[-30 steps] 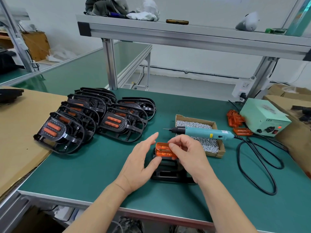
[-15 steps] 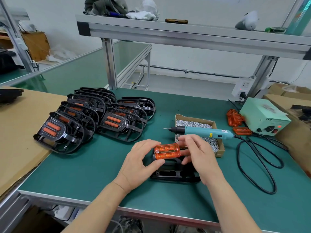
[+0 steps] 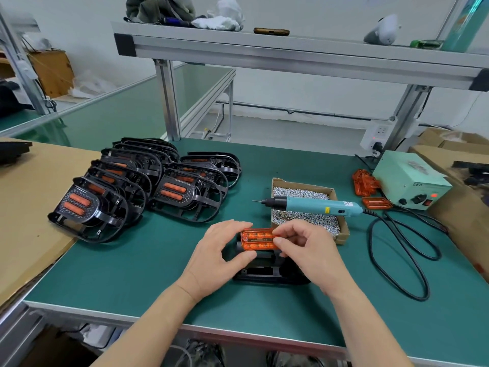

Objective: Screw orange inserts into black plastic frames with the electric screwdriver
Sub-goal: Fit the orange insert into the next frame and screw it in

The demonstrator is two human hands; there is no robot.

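Note:
An orange insert (image 3: 258, 241) is held between both hands just above a black plastic frame (image 3: 267, 274) that lies on the green mat near the front edge. My left hand (image 3: 219, 256) pinches the insert's left end with thumb and fingers. My right hand (image 3: 308, 247) pinches its right end. The teal electric screwdriver (image 3: 315, 206) lies across a cardboard box of screws (image 3: 307, 217), tip pointing left, touched by neither hand. Whether the insert sits in the frame or hovers over it cannot be told.
Several black frames with orange inserts (image 3: 137, 186) are stacked at the left. Loose orange inserts (image 3: 366, 184) lie by the pale green power box (image 3: 410, 178) at the right. The black cord (image 3: 399, 250) loops on the mat. Brown cardboard (image 3: 29, 207) covers the left side.
The insert has been turned from tilted to flat and lowered toward the black frame. My left hand closed in from an open pose and now pinches the insert's left end.

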